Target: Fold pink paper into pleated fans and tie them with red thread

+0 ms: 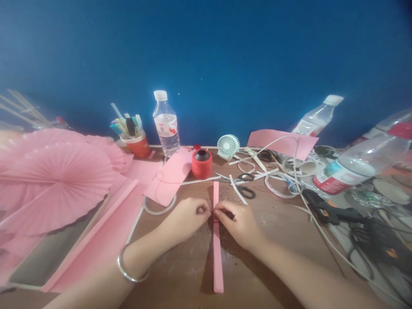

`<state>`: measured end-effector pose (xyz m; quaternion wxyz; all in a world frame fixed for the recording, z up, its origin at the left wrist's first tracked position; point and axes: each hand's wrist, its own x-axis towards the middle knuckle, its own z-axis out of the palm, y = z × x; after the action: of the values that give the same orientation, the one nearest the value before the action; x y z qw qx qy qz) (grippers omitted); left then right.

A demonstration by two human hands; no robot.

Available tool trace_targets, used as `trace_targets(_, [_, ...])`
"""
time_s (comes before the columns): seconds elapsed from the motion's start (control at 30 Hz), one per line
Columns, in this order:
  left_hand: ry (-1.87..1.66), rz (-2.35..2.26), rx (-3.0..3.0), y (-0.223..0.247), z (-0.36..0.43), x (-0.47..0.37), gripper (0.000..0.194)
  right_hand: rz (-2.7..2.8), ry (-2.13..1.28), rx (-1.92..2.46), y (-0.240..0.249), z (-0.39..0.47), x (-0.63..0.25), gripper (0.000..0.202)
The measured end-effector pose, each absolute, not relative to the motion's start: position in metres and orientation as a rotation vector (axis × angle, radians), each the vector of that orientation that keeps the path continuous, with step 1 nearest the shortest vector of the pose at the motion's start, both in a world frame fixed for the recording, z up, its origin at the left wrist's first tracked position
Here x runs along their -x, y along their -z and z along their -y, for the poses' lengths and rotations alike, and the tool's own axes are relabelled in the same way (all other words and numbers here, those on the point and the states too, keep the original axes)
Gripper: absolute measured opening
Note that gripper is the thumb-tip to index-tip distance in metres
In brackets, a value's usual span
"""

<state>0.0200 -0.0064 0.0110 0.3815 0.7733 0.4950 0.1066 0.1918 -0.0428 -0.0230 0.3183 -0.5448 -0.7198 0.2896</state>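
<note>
A long, narrow folded pink paper strip (218, 257) stands lengthwise on the brown table in front of me. At its middle, a thin dark band or thread crosses it. My left hand (196, 216) pinches at the strip's left edge, thumb and fingertips together. From the right, my right hand (238, 221) has its thumb and finger pressed at the same spot. Whatever lies between the fingertips is too small to make out. Beyond the strip's far end sits a red spool (202, 165) with a dark top.
Scissors (246, 192), a small fan (228, 146) and white strips lie behind. Left are a pink paper fan (58, 180), a pen cup (138, 145) and a bottle (166, 124). A black glue gun (331, 210), cables and bottles crowd the right.
</note>
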Motion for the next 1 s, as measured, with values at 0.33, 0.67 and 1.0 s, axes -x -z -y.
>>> trace_targets(0.33, [-0.378, -1.214, -1.914, -0.004, 0.007, -0.023, 0.022, 1.856, -0.806, 1.411, 0.024, 0.043, -0.192, 0.013])
trace_targets(0.67, [-0.402, -1.203, -1.899, 0.0, 0.01, -0.024, 0.023, 1.821, -0.845, 1.397, 0.023, 0.042, -0.193, 0.013])
trace_targets(1.0, [-0.426, -1.277, -1.876, 0.002, 0.014, -0.028, 0.016, 1.828, -0.85, 1.415, 0.024, 0.042, -0.193, 0.012])
